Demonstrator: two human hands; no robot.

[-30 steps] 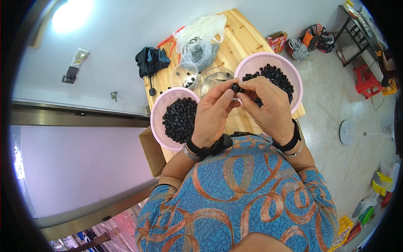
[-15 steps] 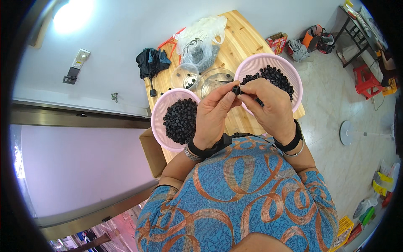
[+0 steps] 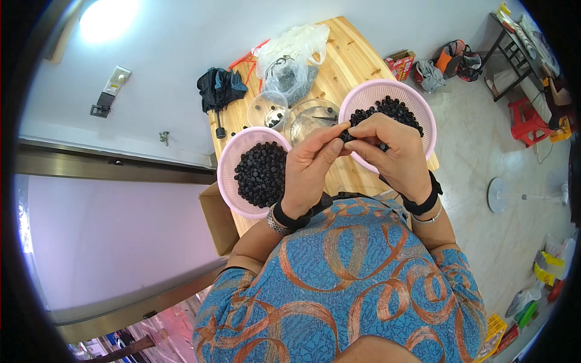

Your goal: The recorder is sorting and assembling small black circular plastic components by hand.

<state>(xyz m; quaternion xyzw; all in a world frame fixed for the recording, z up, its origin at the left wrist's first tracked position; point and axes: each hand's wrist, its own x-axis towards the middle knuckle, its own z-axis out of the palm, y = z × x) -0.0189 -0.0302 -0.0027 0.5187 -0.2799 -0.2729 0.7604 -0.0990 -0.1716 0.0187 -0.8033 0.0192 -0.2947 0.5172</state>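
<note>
Between my two hands I hold a small round black part [image 3: 347, 136], much like a cap or knob, over the wooden table. My left hand [image 3: 310, 169] pinches it from the left with thumb and forefinger; my right hand [image 3: 392, 151] pinches it from the right. Fingertips cover most of the part, so its exact kind is hidden. To the left stands a pink basket [image 3: 225, 169] filled with small black parts [image 3: 261, 174]. Another pink basket [image 3: 428, 115] with similar parts sits to the right, partly behind my right hand.
On the wooden table [image 3: 348, 48] are a clear round tub [image 3: 257, 112] with a few black parts, a shallow clear dish [image 3: 302, 124], a plastic bag [image 3: 296, 57] and a folded dark umbrella [image 3: 218, 91]. A cardboard box [image 3: 218, 221] stands at the left edge.
Both hands have shifted slightly to the right and closed further over the black part, so less of it shows. The grip stays with both hands.
</note>
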